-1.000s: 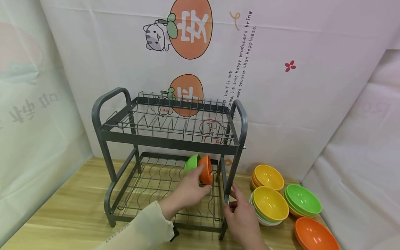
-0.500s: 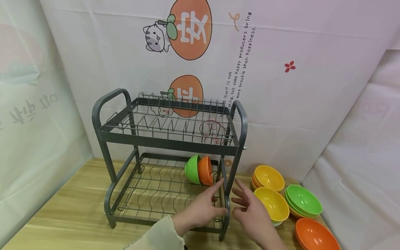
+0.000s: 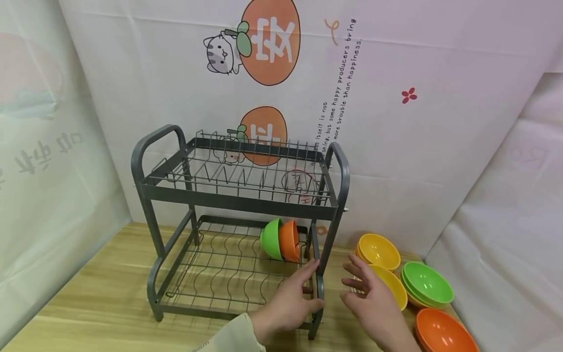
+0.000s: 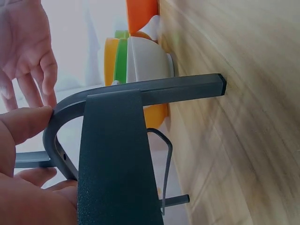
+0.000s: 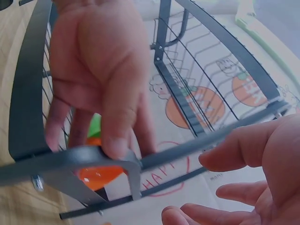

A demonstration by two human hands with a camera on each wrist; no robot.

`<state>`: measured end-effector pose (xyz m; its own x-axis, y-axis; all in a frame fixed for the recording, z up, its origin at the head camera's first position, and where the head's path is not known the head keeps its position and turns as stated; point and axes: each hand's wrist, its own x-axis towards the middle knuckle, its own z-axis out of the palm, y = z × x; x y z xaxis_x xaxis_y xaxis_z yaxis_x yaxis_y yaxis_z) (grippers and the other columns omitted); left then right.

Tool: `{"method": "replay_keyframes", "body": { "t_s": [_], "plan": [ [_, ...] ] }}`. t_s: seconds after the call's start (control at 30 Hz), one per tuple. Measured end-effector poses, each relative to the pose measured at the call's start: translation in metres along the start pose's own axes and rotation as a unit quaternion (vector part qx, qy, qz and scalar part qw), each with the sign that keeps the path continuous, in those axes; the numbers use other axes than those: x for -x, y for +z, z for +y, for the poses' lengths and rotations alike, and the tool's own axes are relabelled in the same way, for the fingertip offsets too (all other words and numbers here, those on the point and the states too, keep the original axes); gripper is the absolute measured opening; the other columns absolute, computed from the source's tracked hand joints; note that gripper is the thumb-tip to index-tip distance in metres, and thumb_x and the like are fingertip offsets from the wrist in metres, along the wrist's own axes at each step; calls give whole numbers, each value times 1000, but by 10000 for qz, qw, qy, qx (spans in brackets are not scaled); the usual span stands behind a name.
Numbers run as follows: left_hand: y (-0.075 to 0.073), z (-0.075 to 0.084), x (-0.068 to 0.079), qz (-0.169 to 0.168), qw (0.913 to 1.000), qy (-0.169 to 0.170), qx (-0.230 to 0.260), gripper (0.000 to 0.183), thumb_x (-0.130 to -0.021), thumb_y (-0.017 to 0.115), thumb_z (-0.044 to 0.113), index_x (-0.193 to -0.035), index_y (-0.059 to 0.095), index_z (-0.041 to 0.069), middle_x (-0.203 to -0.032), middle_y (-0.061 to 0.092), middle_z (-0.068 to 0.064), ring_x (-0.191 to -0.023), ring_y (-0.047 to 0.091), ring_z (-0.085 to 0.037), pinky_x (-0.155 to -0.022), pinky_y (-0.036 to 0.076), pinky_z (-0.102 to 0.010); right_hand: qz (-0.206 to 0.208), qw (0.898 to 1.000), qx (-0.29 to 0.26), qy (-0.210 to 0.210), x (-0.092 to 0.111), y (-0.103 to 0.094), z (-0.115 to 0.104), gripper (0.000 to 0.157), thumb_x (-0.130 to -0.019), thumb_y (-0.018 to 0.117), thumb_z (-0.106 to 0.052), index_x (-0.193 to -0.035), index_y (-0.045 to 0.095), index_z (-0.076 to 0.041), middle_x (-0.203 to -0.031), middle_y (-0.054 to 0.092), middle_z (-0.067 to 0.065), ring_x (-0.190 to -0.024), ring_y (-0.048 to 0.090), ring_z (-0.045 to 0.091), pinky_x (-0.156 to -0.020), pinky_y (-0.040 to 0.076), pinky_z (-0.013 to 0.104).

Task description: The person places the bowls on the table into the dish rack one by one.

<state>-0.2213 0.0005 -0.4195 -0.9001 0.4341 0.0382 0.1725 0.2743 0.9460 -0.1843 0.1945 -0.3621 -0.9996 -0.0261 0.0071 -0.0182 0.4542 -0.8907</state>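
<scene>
A dark grey two-tier dish rack (image 3: 246,203) stands on the wooden table. My left hand (image 3: 288,300) grips the bend of its lower right side rail, thumb on one side and fingers on the other, as the left wrist view shows up close. On the lower tier, a green bowl (image 3: 270,238) and an orange bowl (image 3: 289,240) stand on edge side by side at the back right. To the right of the rack, my right hand (image 3: 374,303) hovers with fingers spread and holds nothing. It partly covers a yellow bowl (image 3: 393,283) in the head view.
Stacked bowls line the right side: yellow ones (image 3: 379,250) at the back, green ones (image 3: 427,282) beside them, orange ones (image 3: 444,330) nearer the front. A printed cloth (image 3: 440,137) hangs behind the rack, and plain sheeting closes both sides.
My left hand has left the orange bowl and moved right and nearer onto the rack's side rail. The right hand has let go of that rail and drawn away to the right.
</scene>
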Motion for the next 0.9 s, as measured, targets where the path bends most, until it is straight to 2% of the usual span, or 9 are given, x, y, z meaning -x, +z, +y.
{"method": "replay_keyframes", "body": {
  "t_s": [0.13, 0.3, 0.47, 0.53, 0.67, 0.73, 0.83, 0.9],
  "plan": [
    [1, 1, 1, -2, 10000, -28, 2, 78, -89, 76, 16, -155, 37, 31, -161, 24, 8, -117, 58, -27, -80, 53, -30, 33, 9997, 45, 229, 2, -13, 3, 79, -90, 70, -10, -156, 29, -17, -150, 43, 15, -126, 51, 34, -91, 52, 45],
    [1, 1, 1, -30, 10000, -71, 42, 75, -90, 75, 17, -154, 38, 27, -161, 24, 10, -115, 58, -24, -80, 51, -29, 125, 9991, 220, 338, 4, -34, 8, 78, -93, 69, -14, -158, 25, -15, -151, 41, 16, -127, 50, 35, -95, 49, 46],
    [1, 0, 1, -35, 9999, -101, 113, 74, -90, 75, 18, -154, 38, 26, -161, 24, 11, -116, 58, -24, -79, 52, -29, 123, 9980, 595, 163, 8, -62, 20, 76, -97, 67, -18, -158, 22, -8, -152, 38, 22, -128, 49, 38, -90, 51, 33],
    [2, -1, 1, -34, 9999, -103, 131, 74, -90, 75, 18, -154, 39, 26, -161, 24, 10, -116, 58, -23, -78, 52, -29, 137, 9961, 866, 106, 10, -76, 26, 74, -98, 65, -22, -157, 24, -4, -151, 38, 25, -127, 49, 41, -88, 52, 32],
    [2, -2, 0, -15, 9998, -104, 144, 74, -90, 76, 17, -154, 40, 26, -161, 25, 10, -115, 58, -23, -77, 53, -29, 218, 9876, 1529, 291, 14, -105, 41, 70, -100, 62, -34, -153, 32, -1, -149, 40, 27, -126, 50, 44, -85, 54, 39],
    [2, -2, 0, 0, 9998, -103, 172, 74, -89, 76, 17, -153, 40, 26, -161, 25, 10, -116, 57, -24, -77, 53, -30, 166, 9825, 1754, 602, 14, -119, 49, 71, -100, 61, -40, -153, 34, -1, -151, 39, 25, -127, 50, 43, -86, 54, 42],
    [3, -2, -1, 13, 9997, -109, 200, 74, -89, 76, 16, -153, 40, 25, -161, 25, 10, -116, 57, -25, -76, 53, -30, 102, 9775, 1956, 785, 15, -141, 66, 72, -99, 60, -42, -150, 36, 3, -150, 38, 27, -126, 49, 45, -87, 52, 46],
    [3, -3, -1, 15, 9996, -126, 239, 74, -90, 76, 15, -153, 40, 26, -160, 25, 12, -117, 56, -26, -75, 53, -30, -2, 9771, 1882, 990, 15, -155, 79, 75, -99, 60, -43, -150, 34, 5, -151, 35, 30, -126, 47, 48, -88, 50, 51]
  ]
}}
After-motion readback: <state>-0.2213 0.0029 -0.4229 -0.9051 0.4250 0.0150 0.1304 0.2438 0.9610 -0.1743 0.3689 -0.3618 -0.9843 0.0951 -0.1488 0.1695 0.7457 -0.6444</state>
